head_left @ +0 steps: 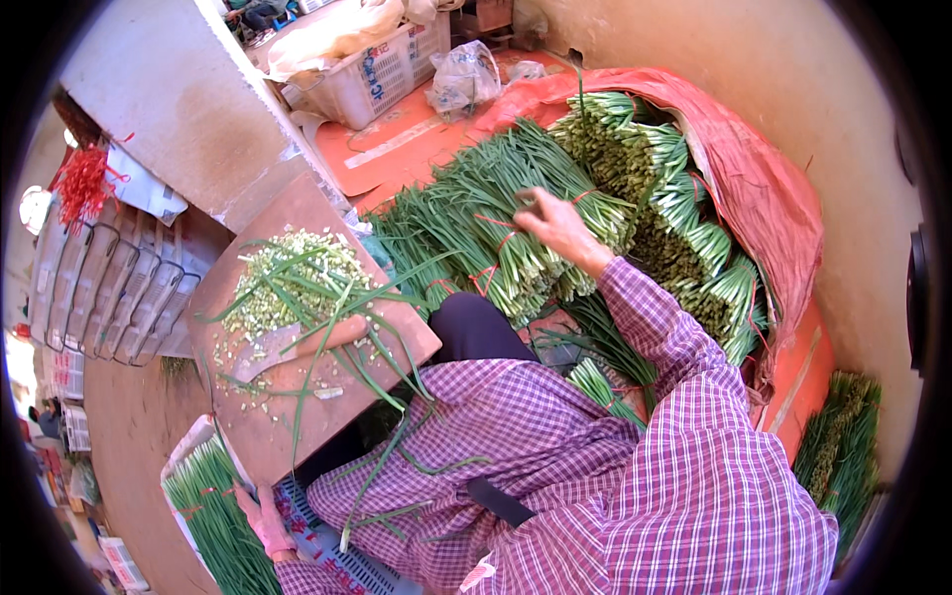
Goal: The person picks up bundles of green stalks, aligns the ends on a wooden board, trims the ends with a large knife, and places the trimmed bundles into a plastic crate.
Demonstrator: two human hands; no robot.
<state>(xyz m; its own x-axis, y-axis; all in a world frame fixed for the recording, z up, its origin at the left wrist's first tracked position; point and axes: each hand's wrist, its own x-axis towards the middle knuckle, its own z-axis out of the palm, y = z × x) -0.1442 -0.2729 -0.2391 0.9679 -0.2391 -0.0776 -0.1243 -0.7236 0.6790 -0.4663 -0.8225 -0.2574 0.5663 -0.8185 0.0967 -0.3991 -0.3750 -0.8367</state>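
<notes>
My right hand [560, 230] is held over a row of bundled garlic chives [496, 188], fingers bent and apart, with nothing visible in it. Red ties [484, 276] bind these bundles near their pale stem ends. At the lower left, my left hand [266, 518], pinkish and perhaps gloved, has its fingers stretched beside chives [213, 506] in a crate; nothing shows in its grasp. Beside my knees, a brown board [253, 426] carries chopped stem pieces [288, 278], loose green leaves and a knife [297, 347] with a wooden handle.
More bundles [645, 169] are stacked inside a red plastic sheet [764, 188] at the right wall. A white crate [382, 74] and a clear plastic bag [464, 79] stand at the back. Stacked crates [114, 288] are at the left. Loose leaves [382, 461] lie across my lap.
</notes>
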